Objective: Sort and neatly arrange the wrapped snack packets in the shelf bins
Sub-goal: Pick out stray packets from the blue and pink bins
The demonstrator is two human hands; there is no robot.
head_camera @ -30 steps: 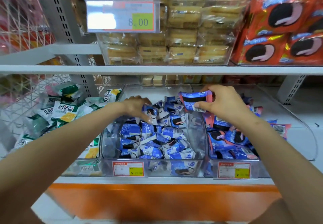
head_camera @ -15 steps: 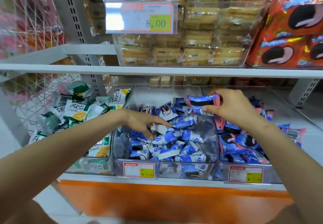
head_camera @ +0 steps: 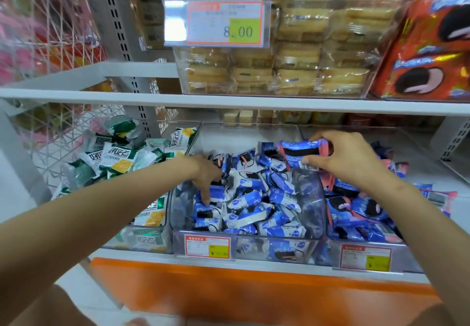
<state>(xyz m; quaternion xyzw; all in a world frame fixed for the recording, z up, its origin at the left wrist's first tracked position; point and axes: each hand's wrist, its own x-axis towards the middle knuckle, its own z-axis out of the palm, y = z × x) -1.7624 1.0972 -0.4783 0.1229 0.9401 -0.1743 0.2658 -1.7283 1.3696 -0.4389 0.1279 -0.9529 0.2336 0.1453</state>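
Three clear bins sit side by side on the lower shelf. The middle bin [head_camera: 310,226] is full of blue-and-white snack packets [head_camera: 254,198]. My left hand [head_camera: 207,175] reaches down into its left side, fingers pointing down and touching the packets. My right hand [head_camera: 340,158] holds a blue-and-pink packet [head_camera: 301,151] above the divide between the middle bin and the right bin [head_camera: 361,257], which holds blue-and-pink packets [head_camera: 356,206]. The left bin [head_camera: 142,239] holds green-and-white packets [head_camera: 117,160].
The upper shelf [head_camera: 229,102] hangs low over the bins, carrying a clear box of wrapped cakes [head_camera: 279,71] with a price tag [head_camera: 216,23] and red cookie packs [head_camera: 432,46]. A wire rack [head_camera: 50,33] stands at left. An orange panel [head_camera: 229,295] runs below.
My left hand has moved down and left into the middle bin, its fingers now pointing down among the packets. My right hand still holds the blue-and-pink packet at much the same spot.
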